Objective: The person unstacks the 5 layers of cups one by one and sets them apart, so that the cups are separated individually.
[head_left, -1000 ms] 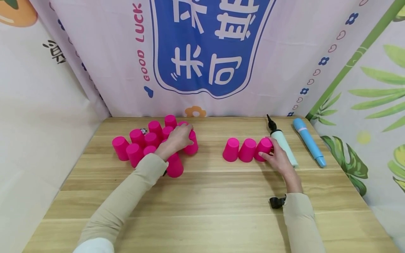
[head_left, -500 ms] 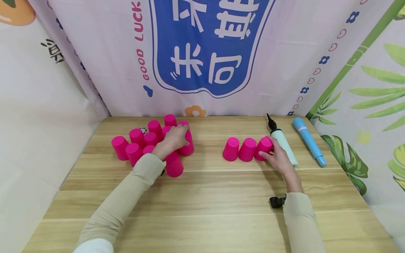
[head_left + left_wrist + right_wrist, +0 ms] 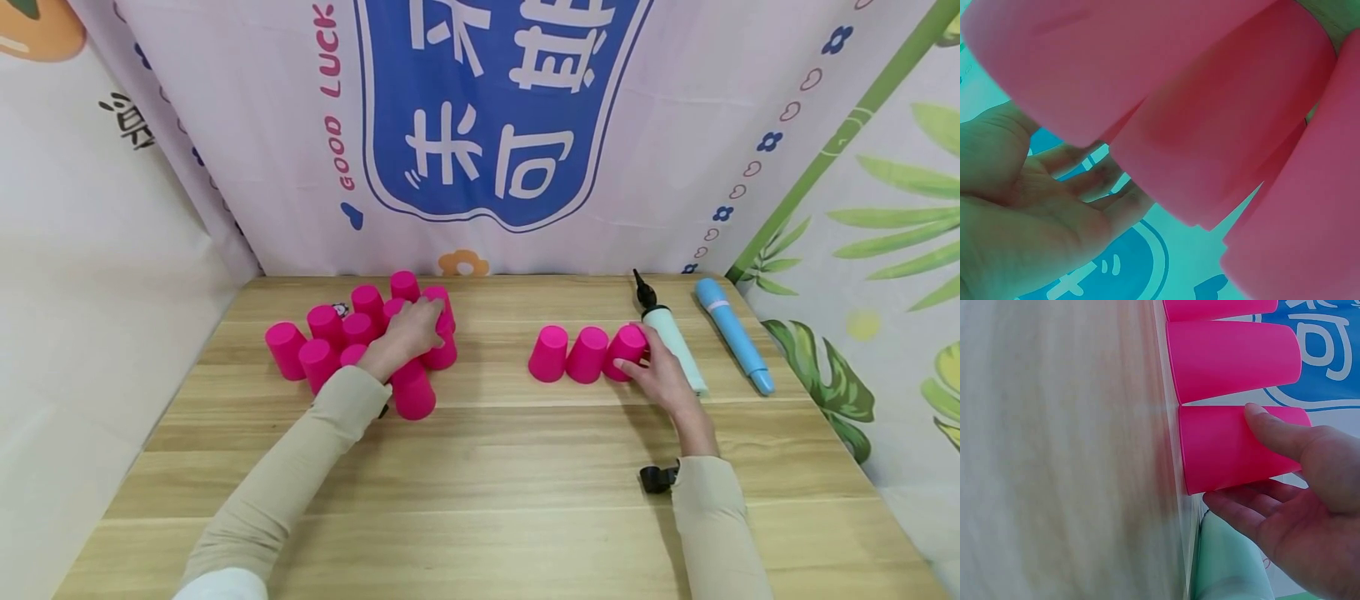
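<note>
Pink plastic cups stand upside down in a group on the left of the table. In the head view my left hand reaches over them, its fingers around the top of a cup at the group's right side. The left wrist view shows the left hand partly behind large pink cups, fingertips hidden. On the right, three more cups stand in a row, among them a left cup and a middle cup. My right hand grips the rightmost cup, thumb on its near side and fingers opposite.
Right of the row lie a pale green hand pump with a black nozzle and a blue tube-shaped pump. A printed cloth hangs behind the wooden table. A black device sits at the right wrist.
My left hand has shifted slightly left, bringing the cup it holds closer to the group. My right hand and the row of three cups have stayed in place.
</note>
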The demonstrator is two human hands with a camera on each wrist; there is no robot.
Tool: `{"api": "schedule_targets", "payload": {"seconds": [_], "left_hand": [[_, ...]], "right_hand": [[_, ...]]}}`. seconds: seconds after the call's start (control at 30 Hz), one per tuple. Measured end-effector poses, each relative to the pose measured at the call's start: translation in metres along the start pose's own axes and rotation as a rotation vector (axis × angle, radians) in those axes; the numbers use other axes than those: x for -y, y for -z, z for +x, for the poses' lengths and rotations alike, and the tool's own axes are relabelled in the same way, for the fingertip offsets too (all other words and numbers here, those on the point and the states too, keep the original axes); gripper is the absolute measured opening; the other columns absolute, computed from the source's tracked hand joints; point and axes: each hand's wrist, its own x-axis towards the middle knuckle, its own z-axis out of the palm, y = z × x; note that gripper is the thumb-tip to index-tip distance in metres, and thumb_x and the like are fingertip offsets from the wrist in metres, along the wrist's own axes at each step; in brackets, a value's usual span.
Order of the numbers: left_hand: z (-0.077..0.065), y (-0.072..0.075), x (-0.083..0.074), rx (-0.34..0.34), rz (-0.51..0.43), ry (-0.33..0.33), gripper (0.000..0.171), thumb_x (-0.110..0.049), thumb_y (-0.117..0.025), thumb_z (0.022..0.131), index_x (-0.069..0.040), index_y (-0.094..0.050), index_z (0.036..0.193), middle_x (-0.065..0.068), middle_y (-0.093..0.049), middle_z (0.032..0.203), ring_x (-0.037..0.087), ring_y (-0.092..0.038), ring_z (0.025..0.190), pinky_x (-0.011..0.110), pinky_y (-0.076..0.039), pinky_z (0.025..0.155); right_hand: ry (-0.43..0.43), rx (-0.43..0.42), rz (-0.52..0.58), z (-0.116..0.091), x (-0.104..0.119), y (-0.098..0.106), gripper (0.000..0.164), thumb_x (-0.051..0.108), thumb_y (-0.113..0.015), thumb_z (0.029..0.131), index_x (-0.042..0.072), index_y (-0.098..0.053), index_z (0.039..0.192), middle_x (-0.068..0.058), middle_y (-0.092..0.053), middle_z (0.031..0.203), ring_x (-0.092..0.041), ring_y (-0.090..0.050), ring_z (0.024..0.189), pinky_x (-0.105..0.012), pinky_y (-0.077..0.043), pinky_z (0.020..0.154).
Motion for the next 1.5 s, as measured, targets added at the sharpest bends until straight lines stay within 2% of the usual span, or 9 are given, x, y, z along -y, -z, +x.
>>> {"api": "schedule_targets", "payload": {"seconds": [0.17,0.27,0.4,0.47,0.57,0.83,1.03,1.27,1.5], "left_hand": [[-0.006,0.002,0.0,-0.003,0.004,-0.001,0.066,-0.009,-0.071,0.085,0.0,-0.039,0.143,0.023,-0.045,0.138,0.041,-0.042,0.125,0.054,-0.041,0.101],[-0.02,0.01,-0.011,-0.099,-0.007,-0.043,0.064,-0.011,-0.073,0.084,0.0,-0.043,0.14,0.023,-0.045,0.136,0.042,-0.043,0.123,0.054,-0.045,0.095],[-0.041,0.022,-0.044,-0.248,-0.059,-0.193,0.06,-0.014,-0.077,0.082,-0.001,-0.049,0.134,0.02,-0.049,0.131,0.038,-0.049,0.116,0.05,-0.05,0.09],[-0.042,0.022,-0.061,-0.249,-0.099,-0.267,0.061,-0.015,-0.077,0.082,-0.002,-0.049,0.135,0.018,-0.049,0.132,0.036,-0.051,0.117,0.046,-0.049,0.092],[-0.033,0.013,-0.085,-0.188,-0.173,-0.303,0.06,-0.018,-0.075,0.084,-0.005,-0.048,0.137,0.015,-0.048,0.133,0.032,-0.053,0.117,0.042,-0.047,0.096],[0.006,-0.041,-0.126,-0.021,-0.24,-0.173,0.074,-0.026,-0.075,0.085,-0.008,-0.036,0.146,0.013,-0.04,0.139,0.029,-0.05,0.117,0.044,-0.048,0.092],[0.02,-0.071,-0.134,-0.061,-0.169,-0.147,0.063,-0.025,-0.073,0.087,-0.006,-0.044,0.139,0.013,-0.049,0.124,0.026,-0.056,0.1,0.039,-0.051,0.081],[0.02,-0.072,-0.13,-0.102,-0.144,-0.128,0.058,-0.026,-0.07,0.089,-0.006,-0.046,0.137,0.012,-0.052,0.122,0.027,-0.056,0.103,0.043,-0.05,0.083],[0.006,-0.063,-0.121,-0.136,-0.103,-0.118,0.06,-0.024,-0.069,0.089,-0.003,-0.044,0.139,0.015,-0.052,0.127,0.029,-0.056,0.108,0.042,-0.052,0.084]], "right_hand": [[0.007,0.006,0.001,0.0,0.0,-0.003,0.07,0.011,-0.064,0.093,0.004,-0.023,0.149,-0.028,-0.042,0.138,-0.047,-0.043,0.126,-0.054,-0.038,0.104],[0.007,0.012,-0.004,0.001,-0.001,-0.005,0.07,0.011,-0.064,0.093,0.004,-0.023,0.149,-0.028,-0.043,0.137,-0.047,-0.044,0.125,-0.055,-0.038,0.104],[0.005,0.0,-0.017,0.002,0.0,-0.003,0.069,0.012,-0.064,0.093,0.004,-0.024,0.148,-0.028,-0.043,0.136,-0.047,-0.044,0.125,-0.055,-0.038,0.104],[0.003,-0.011,-0.022,0.002,-0.001,-0.002,0.069,0.011,-0.064,0.093,0.004,-0.023,0.148,-0.028,-0.042,0.137,-0.047,-0.044,0.125,-0.055,-0.037,0.104],[-0.001,-0.013,-0.021,0.0,-0.001,0.0,0.07,0.011,-0.064,0.093,0.003,-0.022,0.148,-0.029,-0.041,0.138,-0.047,-0.043,0.126,-0.055,-0.037,0.104],[0.018,-0.014,-0.007,-0.001,-0.002,-0.001,0.069,0.009,-0.063,0.093,0.003,-0.023,0.148,-0.029,-0.042,0.137,-0.047,-0.044,0.125,-0.054,-0.038,0.104],[0.047,-0.027,0.009,0.001,-0.003,-0.002,0.068,0.007,-0.065,0.092,0.003,-0.025,0.147,-0.029,-0.044,0.135,-0.047,-0.046,0.124,-0.055,-0.039,0.103],[0.036,-0.022,0.009,0.003,-0.002,-0.002,0.068,0.007,-0.064,0.092,0.003,-0.025,0.148,-0.029,-0.044,0.136,-0.046,-0.046,0.124,-0.054,-0.039,0.103],[0.035,-0.018,0.007,0.003,-0.006,-0.001,0.068,0.008,-0.064,0.092,0.003,-0.025,0.148,-0.028,-0.044,0.136,-0.046,-0.046,0.124,-0.053,-0.039,0.103]]}}
